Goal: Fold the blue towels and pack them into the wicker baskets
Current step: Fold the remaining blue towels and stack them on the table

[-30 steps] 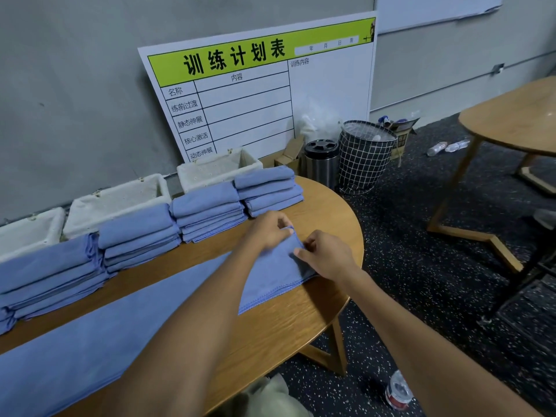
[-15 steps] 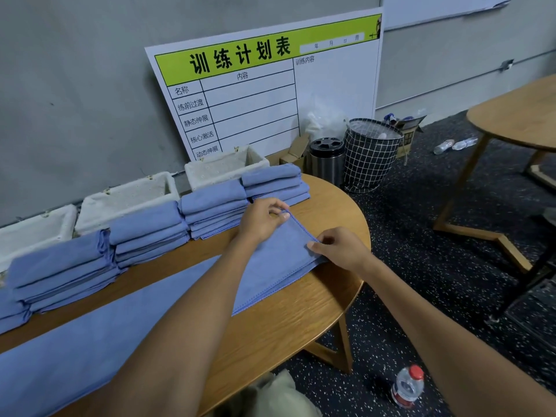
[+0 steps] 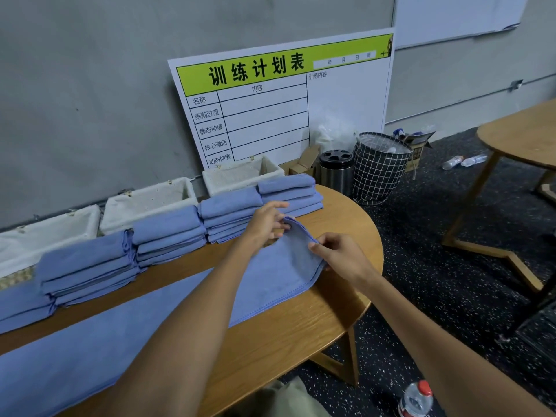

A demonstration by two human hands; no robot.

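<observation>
The long blue towel lies spread along the rounded wooden bench, its long axis running from the near left out to the far right end, where both hands have hold of it. The left hand pinches the far corner between thumb and fingers and has it raised clear of the wood; the right hand pinches the nearer corner of the same short edge, also lifted, so the hem arcs between the two grips. All the rest of the cloth stretches away from the hands toward the near left, flat on the bench.

That is what the next move turns on, I would say: the edge in hand has to travel back along the towel's length, leftward and toward the person, to lay it over itself. Both hands are on the edge already, so neither is better placed.

Behind the towel, four stacks of folded blue towels stand in a row, and beyond them against the grey wall sit the cloth-lined wicker baskets, nothing in them that I can see. So packing looks not yet begun.
</observation>
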